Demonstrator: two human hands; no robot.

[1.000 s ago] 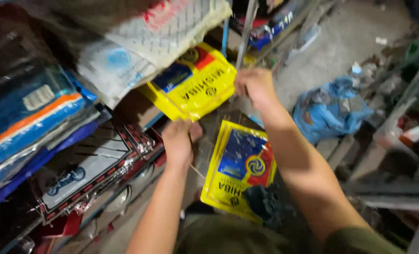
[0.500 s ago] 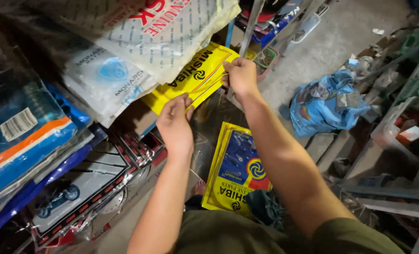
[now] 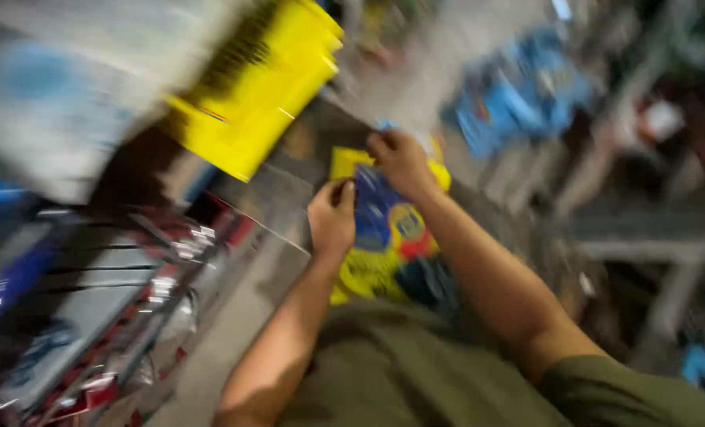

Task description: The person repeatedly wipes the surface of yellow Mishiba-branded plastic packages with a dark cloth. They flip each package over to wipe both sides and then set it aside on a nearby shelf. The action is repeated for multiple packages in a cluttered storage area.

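Observation:
The view is heavily blurred by motion. A flat yellow and blue packet (image 3: 388,229) lies in front of my chest. My left hand (image 3: 333,215) has its fingers curled at the packet's left edge. My right hand (image 3: 400,160) is closed at its top edge. A stack of yellow packets (image 3: 257,87) juts out from the shelf above and to the left, and neither hand touches it.
White and blue plastic sacks (image 3: 60,103) fill the upper left shelf. Black and red packaged goods (image 3: 107,308) lie on the lower left. A crumpled blue bag (image 3: 519,95) rests on the floor at the upper right, beside metal rack frames (image 3: 653,253).
Both hands have dropped from the yellow packets on the shelf down to the yellow and blue packet below. The camera has swung sharply, blurring everything.

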